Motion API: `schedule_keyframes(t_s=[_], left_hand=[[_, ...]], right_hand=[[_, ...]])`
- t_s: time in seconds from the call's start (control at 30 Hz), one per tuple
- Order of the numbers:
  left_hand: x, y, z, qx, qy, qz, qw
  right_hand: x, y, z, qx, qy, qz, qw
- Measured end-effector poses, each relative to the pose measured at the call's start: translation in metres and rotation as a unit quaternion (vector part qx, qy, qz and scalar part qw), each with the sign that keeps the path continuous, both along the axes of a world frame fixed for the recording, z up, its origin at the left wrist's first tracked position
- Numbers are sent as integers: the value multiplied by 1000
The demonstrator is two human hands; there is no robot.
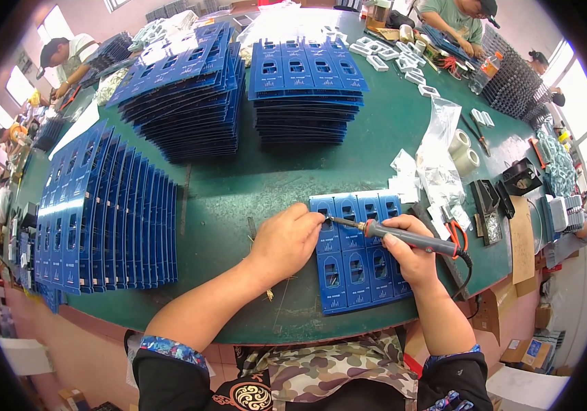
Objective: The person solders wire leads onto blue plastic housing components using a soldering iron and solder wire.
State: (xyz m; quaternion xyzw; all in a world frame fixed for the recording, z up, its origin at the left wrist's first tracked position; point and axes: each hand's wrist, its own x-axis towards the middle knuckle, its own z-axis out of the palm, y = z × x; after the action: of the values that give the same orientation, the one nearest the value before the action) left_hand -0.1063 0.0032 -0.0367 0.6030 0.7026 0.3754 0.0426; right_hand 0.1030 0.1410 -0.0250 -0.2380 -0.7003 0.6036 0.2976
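Observation:
A blue circuit board panel, divided into several units with cut-out windows, lies flat on the table in front of me. My right hand grips a soldering iron by its grey handle, with the cord trailing down to the right. The iron's metal tip points left and reaches the window of the panel's upper left unit. Right by that tip, my left hand is closed in a pinch at the panel's edge. Whatever its fingertips hold is too small to make out.
Tall stacks of blue panels stand at the back and on the left of the green table. To the right are a plastic bag, tape rolls, red-handled cutters and a black stand. Other people work farther off.

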Motion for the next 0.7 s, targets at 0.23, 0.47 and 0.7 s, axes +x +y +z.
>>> schedule_keyframes(t_s=[0.23,0.47,0.7], left_hand=[[0,0,-1,14,-3,-3,1000],[0,-1,1,17,-11,3,1000],[0,0,0,13,-7,1,1000]], right_hand=[[0,-1,-1,-4,5,-10,1000],[0,-2,-1,23,19,-11,999],[-2,0,-4,72,22,-3,997]])
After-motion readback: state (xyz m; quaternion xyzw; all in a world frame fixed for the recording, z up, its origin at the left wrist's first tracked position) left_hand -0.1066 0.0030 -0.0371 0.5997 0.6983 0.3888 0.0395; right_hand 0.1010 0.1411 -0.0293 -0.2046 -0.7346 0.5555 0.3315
